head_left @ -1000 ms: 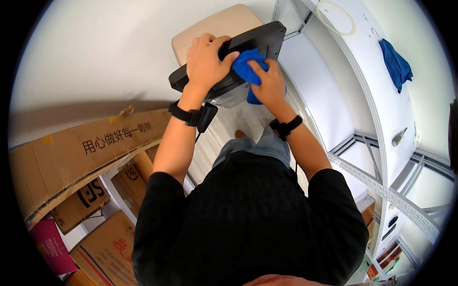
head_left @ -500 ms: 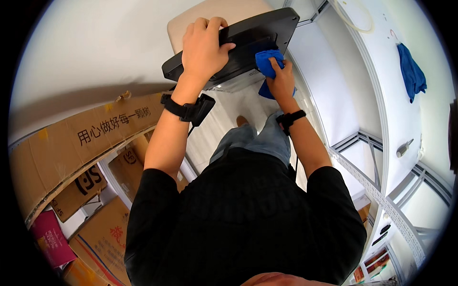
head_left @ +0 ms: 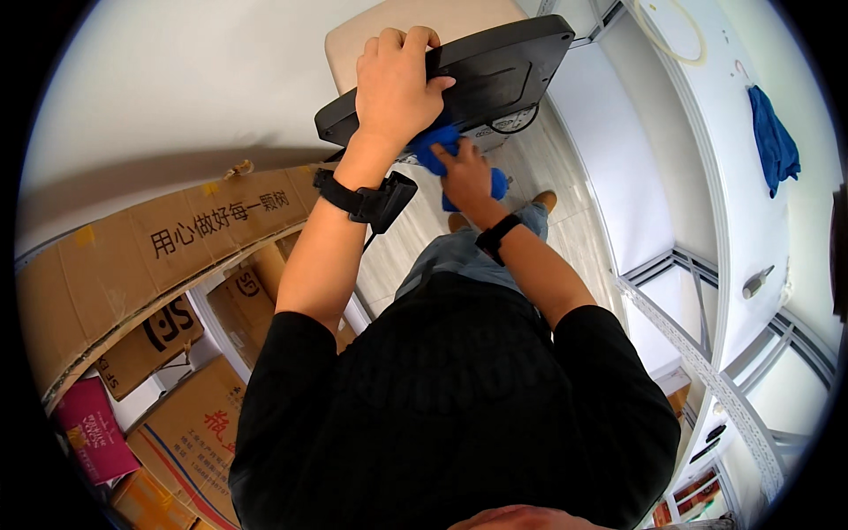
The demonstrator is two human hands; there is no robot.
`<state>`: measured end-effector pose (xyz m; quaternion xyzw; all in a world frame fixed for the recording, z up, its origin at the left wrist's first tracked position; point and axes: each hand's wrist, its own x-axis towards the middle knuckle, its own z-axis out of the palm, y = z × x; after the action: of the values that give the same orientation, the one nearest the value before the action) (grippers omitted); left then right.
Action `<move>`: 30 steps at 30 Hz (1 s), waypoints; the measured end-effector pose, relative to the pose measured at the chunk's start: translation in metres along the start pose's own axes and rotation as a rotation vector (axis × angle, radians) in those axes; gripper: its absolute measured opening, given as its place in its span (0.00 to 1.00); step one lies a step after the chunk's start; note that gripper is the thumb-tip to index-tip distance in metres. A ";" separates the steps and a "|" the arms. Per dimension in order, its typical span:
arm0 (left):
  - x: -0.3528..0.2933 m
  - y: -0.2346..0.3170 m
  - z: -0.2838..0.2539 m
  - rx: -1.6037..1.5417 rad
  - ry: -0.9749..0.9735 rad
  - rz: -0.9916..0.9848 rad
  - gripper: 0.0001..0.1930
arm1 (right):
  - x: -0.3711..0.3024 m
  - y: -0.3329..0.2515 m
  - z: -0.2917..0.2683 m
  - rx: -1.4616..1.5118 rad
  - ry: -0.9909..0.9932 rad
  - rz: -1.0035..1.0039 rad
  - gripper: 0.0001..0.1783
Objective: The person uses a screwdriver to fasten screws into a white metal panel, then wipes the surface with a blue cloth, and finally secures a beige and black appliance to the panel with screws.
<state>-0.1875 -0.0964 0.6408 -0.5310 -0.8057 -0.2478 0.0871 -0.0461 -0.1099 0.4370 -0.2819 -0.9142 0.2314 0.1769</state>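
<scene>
A black flat panel-like device (head_left: pixel 495 81) with a raised rim stands tilted before me; its exact kind does not show. My left hand (head_left: pixel 395 93) grips it by the upper edge, fingers over the rim and thumb on the dark face. Bunched in my right hand (head_left: pixel 466 175) is a blue cloth (head_left: pixel 436 148), partly blurred, at the panel's lower edge below my left hand. Part of the cloth hangs under the right hand. A black cable (head_left: pixel 521 126) loops at the panel's lower right, beside a pale labelled part.
Behind the panel is a beige padded surface (head_left: pixel 371 40). Cardboard boxes (head_left: pixel 168 353) fill a shelf on the left, under a long cardboard strip (head_left: pixel 132 252). White shelving (head_left: pixel 601 150) runs along the right, with another blue cloth (head_left: pixel 773 141) hanging on a hook.
My right hand has moved left and down with the blue cloth, from the panel's right part to its lower edge. My left hand keeps its grip. The cable has come into view.
</scene>
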 end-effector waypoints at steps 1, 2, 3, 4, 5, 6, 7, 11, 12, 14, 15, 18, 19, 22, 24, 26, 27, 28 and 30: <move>-0.001 0.000 0.001 0.000 0.002 0.002 0.23 | 0.000 -0.009 0.005 0.029 -0.032 -0.025 0.29; -0.002 0.000 0.002 -0.001 0.003 0.004 0.23 | 0.002 -0.015 0.009 0.040 -0.027 -0.032 0.29; -0.003 -0.001 0.003 -0.009 -0.001 0.003 0.24 | 0.002 -0.022 0.011 0.049 -0.026 -0.037 0.29; -0.002 -0.003 0.003 -0.016 -0.005 0.003 0.24 | 0.002 -0.025 0.011 0.058 -0.024 -0.041 0.29; -0.002 -0.004 0.003 -0.024 -0.009 0.003 0.24 | 0.002 -0.020 0.009 0.063 -0.022 -0.062 0.30; -0.003 -0.004 0.002 -0.016 -0.018 -0.001 0.24 | 0.002 -0.013 0.007 0.068 -0.047 -0.047 0.30; -0.003 -0.002 0.001 -0.013 -0.025 -0.001 0.23 | 0.002 -0.002 0.004 0.068 -0.068 -0.027 0.31; -0.004 0.006 -0.002 0.027 -0.039 -0.007 0.23 | 0.006 0.046 -0.021 0.034 -0.009 0.085 0.32; -0.004 0.007 -0.002 0.049 -0.041 0.004 0.23 | 0.008 0.057 -0.031 0.020 0.023 0.116 0.33; -0.004 0.009 -0.005 0.099 -0.045 0.026 0.23 | 0.012 0.076 -0.050 0.089 0.069 0.237 0.33; -0.004 0.010 -0.006 0.108 -0.036 0.034 0.24 | 0.016 0.081 -0.060 0.125 0.097 0.297 0.33; -0.003 0.013 -0.007 0.112 -0.024 0.038 0.25 | 0.023 0.086 -0.092 0.193 0.257 0.336 0.35; -0.004 0.013 -0.008 0.105 -0.031 0.020 0.25 | 0.031 0.081 -0.104 0.222 0.345 0.275 0.36; -0.004 0.011 -0.005 0.075 -0.041 -0.011 0.23 | 0.055 0.048 -0.152 0.250 0.520 0.158 0.36; -0.004 0.010 -0.004 0.066 -0.040 -0.017 0.22 | 0.071 0.028 -0.173 0.225 0.553 0.100 0.37; -0.004 0.008 -0.003 0.074 -0.031 -0.018 0.22 | 0.076 0.026 -0.176 0.211 0.556 0.088 0.38; -0.005 0.009 -0.002 0.074 -0.027 -0.013 0.22 | 0.077 0.030 -0.172 0.206 0.543 0.107 0.39; -0.005 0.009 -0.003 0.074 -0.024 -0.009 0.22 | 0.078 0.034 -0.168 0.201 0.529 0.125 0.39; -0.004 0.010 -0.002 0.069 -0.011 0.006 0.22 | 0.073 0.056 -0.144 0.160 0.529 0.170 0.40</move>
<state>-0.1769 -0.0975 0.6445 -0.5312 -0.8127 -0.2166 0.1018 -0.0131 0.0211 0.5414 -0.3932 -0.7883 0.2350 0.4108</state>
